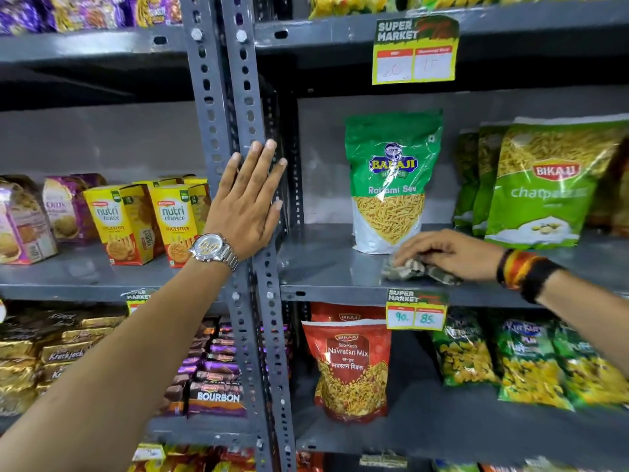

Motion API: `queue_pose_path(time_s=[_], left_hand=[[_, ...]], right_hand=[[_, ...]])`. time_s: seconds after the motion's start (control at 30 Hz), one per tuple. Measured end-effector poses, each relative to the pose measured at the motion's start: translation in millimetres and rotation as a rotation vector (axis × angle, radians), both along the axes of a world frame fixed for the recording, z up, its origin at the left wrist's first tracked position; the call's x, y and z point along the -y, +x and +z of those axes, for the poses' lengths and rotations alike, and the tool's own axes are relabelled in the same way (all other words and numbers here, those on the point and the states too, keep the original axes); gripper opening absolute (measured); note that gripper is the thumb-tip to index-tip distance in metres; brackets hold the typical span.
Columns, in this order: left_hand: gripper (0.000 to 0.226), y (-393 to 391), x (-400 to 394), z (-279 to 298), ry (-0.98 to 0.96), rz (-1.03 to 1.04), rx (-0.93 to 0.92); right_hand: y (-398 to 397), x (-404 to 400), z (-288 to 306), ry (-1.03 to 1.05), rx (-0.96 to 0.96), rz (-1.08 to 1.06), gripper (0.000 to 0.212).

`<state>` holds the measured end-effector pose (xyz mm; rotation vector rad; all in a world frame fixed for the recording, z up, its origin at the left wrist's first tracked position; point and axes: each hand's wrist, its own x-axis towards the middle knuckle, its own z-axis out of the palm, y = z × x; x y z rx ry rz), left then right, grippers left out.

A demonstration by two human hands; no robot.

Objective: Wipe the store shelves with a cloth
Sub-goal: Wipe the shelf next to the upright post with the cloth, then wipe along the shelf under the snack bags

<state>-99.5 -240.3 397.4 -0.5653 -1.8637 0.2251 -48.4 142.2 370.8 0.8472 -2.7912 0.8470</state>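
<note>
My right hand point(449, 253) presses a crumpled grey-green cloth point(412, 269) onto the grey middle shelf point(323, 264), near its front edge. The cloth lies just in front of a green Balaji sev bag point(391, 175). My left hand point(248, 206) rests flat, fingers spread, against the grey perforated upright post point(238, 107) between the two shelf bays. It holds nothing. A metal watch sits on the left wrist and coloured bands on the right wrist.
Green Bikaji bags point(544, 185) stand right of the cloth. Yellow biscuit boxes point(126, 223) fill the left bay. A red Navratan Mix bag point(350, 366) and green snack bags sit on the shelf below. Price tags point(416, 310) hang on shelf edges.
</note>
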Motion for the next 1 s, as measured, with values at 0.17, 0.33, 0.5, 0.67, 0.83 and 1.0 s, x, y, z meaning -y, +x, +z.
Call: queue_pose_path(time_s=[0.17,0.33,0.5,0.67,0.83,1.0], left_hand=[[0.065,6,-3,1,0.012,0.026,0.053],[0.063,19,-16,-9,0.04,0.007,0.138],[0.071,28,-65,-78,-0.251,-0.092,0.38],[0.087,18,-110,-95,-0.158,-0.067,0.699],[0.098,18,-125,-89,-0.084,-0.003,0.803],[0.109,17,-125,-95,-0.071,-0.007,0.791]], right_hand=[[-42,71,-3,-0.01,-0.09,-0.035,0.048],[-49,60,-34,0.033,-0.081,-0.07,0.051],[3,-29,-27,0.023,-0.058,-0.016,0.046],[-8,-47,-6,-0.122,-0.034,-0.013,0.05],[-58,-26,-34,-0.086,-0.047,-0.064,0.047],[-10,-40,-40,-0.021,-0.084,0.098,0.045]])
